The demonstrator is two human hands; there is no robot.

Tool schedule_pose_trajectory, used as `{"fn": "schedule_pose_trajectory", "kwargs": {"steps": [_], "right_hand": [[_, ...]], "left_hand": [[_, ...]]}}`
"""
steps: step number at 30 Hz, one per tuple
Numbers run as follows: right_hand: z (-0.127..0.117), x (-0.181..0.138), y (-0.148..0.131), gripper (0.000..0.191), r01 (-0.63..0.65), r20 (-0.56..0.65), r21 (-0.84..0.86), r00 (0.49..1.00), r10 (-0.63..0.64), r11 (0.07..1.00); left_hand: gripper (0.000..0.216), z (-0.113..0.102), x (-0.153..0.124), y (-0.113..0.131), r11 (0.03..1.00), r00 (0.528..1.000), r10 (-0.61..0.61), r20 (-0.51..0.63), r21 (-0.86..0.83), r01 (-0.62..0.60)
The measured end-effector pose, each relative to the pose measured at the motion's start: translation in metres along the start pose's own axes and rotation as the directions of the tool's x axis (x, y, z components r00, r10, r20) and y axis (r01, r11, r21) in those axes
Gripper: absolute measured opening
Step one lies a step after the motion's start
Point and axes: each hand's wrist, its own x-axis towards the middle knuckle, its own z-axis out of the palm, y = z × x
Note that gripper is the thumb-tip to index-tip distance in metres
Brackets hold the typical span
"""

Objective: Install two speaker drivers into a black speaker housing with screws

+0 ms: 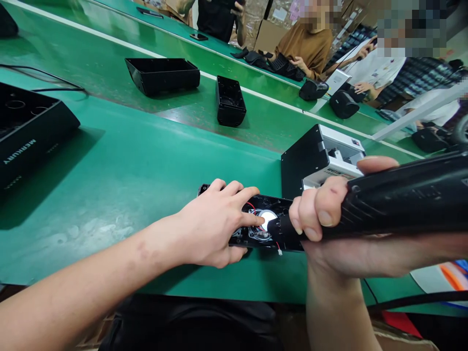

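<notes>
My left hand [223, 219] spans a narrow black speaker housing [281, 202] on the green table, gripping it with the thumb along its near side. My index finger rests by the white round centre of a speaker driver [268, 217] inside it. A thin red wire [279, 247] with a white plug hangs over the near edge. Wrapped around a black electric screwdriver [402, 200] is my right hand [321, 209]. The tool is held nearly level, its nose over the housing beside the driver. The bit's tip is hidden.
Behind my right hand stands a black and silver screw feeder [305, 158]. A larger black housing [36, 131] lies at the left. Two black housings, one long [163, 76] and one shorter [231, 100], sit on the green conveyor belt [175, 109]. Several people work across it.
</notes>
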Motion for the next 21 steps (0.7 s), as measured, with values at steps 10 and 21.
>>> {"fn": "schedule_pose_trajectory", "kwargs": {"steps": [10, 21], "right_hand": [[-0.001, -0.013, 0.009, 0.058, 0.062, 0.126, 0.039, 0.990, -0.067, 0.997], [0.001, -0.013, 0.015, 0.063, 0.045, 0.180, 0.055, 0.982, -0.054, 0.997]], "left_hand": [[0.053, -0.008, -0.002, 0.004, 1.000, 0.998, -0.011, 0.064, 0.015, 0.010], [0.049, -0.008, -0.002, 0.005, 1.000, 0.998, -0.010, 0.056, 0.011, 0.009]]}}
